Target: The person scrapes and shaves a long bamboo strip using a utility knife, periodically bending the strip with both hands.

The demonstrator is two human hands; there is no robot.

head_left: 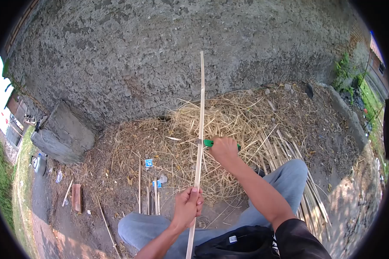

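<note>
A long pale bamboo strip (202, 108) stands nearly upright in the view, running from my lap out toward the wall. My left hand (188, 208) is closed around its lower part. In my right hand (224, 150) is a green-handled utility knife (208, 143), gripped in a fist. Its blade meets the strip at about the middle of its length. Behind both hands lies a heap of thin bamboo shavings (229, 116).
A rough grey wall (160, 56) rises ahead. Split bamboo strips (309, 203) lie by my right knee. At left are a concrete block (67, 134), a brick (76, 197), a kettle (39, 164) and blue-and-white packets (149, 163).
</note>
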